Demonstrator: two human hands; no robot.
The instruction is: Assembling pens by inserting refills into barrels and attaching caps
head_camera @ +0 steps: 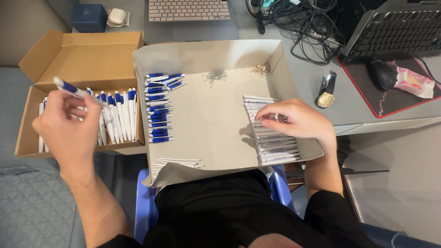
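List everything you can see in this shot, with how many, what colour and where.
Grey tray: one, on the lap.
Pen tops: a column, blue and white, tray's left side.
Pen barrels: a stack, white, tray's right side.
Springs: small pile, metal, tray's far end.
Small tan parts: small pile, tray's far right corner.
Thin white rods: a few, tray's near left edge.
Cardboard box: one, brown, left of the tray, holding finished pens, blue and white.
Laptop: one, grey, beyond the tray.
Wristwatch: one, gold face, on the desk at right.
Mouse: one, black, on a red-edged mat.
Black keyboard: one, top right.
Left hand: holds one assembled pen over the box.
Right hand: fingertips on the barrels.
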